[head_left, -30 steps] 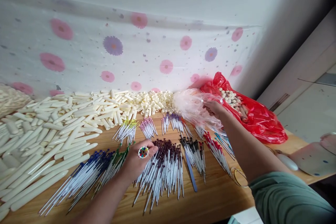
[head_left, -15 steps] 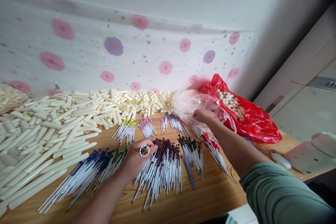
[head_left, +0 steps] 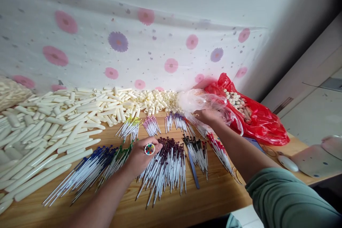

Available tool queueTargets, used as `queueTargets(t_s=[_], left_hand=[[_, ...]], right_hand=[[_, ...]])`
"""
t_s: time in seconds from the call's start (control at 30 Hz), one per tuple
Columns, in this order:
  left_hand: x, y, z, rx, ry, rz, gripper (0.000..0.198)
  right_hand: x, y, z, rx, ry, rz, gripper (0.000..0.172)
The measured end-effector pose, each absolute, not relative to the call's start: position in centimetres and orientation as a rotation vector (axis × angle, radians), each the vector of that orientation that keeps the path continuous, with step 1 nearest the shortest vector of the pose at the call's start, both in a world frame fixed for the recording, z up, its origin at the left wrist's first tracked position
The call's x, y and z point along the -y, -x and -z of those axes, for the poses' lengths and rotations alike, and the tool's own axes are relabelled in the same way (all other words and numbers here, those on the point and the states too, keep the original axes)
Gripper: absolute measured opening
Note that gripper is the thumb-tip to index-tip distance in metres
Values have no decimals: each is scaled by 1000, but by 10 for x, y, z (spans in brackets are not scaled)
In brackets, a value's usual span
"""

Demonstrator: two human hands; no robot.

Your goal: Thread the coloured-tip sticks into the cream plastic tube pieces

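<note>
My left hand is closed around a white pen barrel. The ends of several coloured refills show in its round opening. Below that hand spread many refills with dark maroon tops, and green-topped refills lie to its left. At the clear plastic bag, my right hand reaches in by the near side. Its fingers are partly hidden by the bag, so what they hold, if anything, does not show.
Cream pen barrels are heaped along the back and left. Blue-topped, black-topped and red-topped refills lie in bunches. Tweezers rest between bunches. At right are a red bag of small pale parts and a white mouse.
The view has shifted slightly, moving the table a little right and up in the picture. Both hands stay in nearly the same places, the left still holding the filled barrel.
</note>
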State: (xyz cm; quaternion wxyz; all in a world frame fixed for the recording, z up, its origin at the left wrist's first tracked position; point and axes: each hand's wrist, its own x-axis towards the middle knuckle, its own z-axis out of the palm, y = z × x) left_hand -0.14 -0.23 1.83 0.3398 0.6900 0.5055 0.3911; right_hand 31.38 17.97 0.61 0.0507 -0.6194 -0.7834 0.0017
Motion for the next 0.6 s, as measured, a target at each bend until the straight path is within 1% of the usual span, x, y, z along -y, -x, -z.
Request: queueTargets(t_s=[0.1, 0.17, 0.23, 0.27, 0.33, 0.37, 0.4, 0.5, 0.6], left_hand=[[3, 2, -17, -1310, -1766, -1061, 30], [3, 1, -15, -1289, -1702, -1101, 28], [2, 0, -12, -1229, -1601, -1167, 25], [2, -1, -11, -1195, -1549, -1201, 25], [3, -5, -10, -1148, -1468, -1245, 31], [4, -6, -10, -1132, -1449, -1244, 33], [4, -7, -10, -1115, -1439, -1233, 34], [3, -8, -10, -1052, -1394, -1193, 31], [0, -7, -6, -1084, -1307, -1230, 29]], right_hand=[[-165, -313, -21, 2243, 1830, 9, 30], [-146, -305, -31, 2161, 1779, -6, 33], [-119, -285, -38, 2136, 1680, -103, 38], [-104, -272, -40, 2154, 1580, -210, 38], [-75, -239, -40, 2104, 1095, -774, 36], [-63, -223, -38, 2073, 909, -996, 35], [-53, -207, -37, 2039, 783, -1146, 33], [-40, -176, -29, 1909, 605, -1442, 31], [-43, -167, -18, 1590, 672, -1566, 35]])
